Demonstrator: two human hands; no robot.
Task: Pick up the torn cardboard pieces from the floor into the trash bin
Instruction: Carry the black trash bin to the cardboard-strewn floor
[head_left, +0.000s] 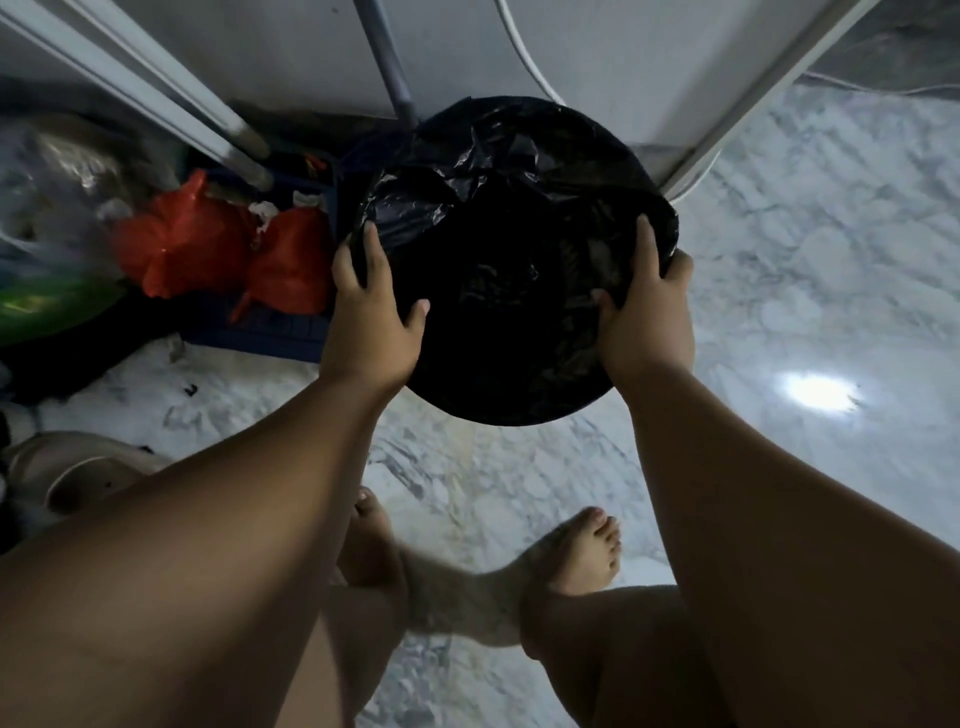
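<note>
Black-lined trash bin (519, 156) in grip of left hand (371, 322), right hand (649, 317); contents unseen.

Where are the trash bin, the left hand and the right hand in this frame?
trash bin (498, 405), head view, on the near edge of its rim.
left hand (371, 327), head view, on the back of the hand gripping the rim.
right hand (652, 322), head view, on the back of the hand gripping the opposite side.

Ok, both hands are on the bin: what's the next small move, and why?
Probably move the trash bin toward the open marble floor on the right and set it down. The left hand and right hand both grip its bag-lined rim, so neither is free, and no cardboard pieces show in this view.
</note>
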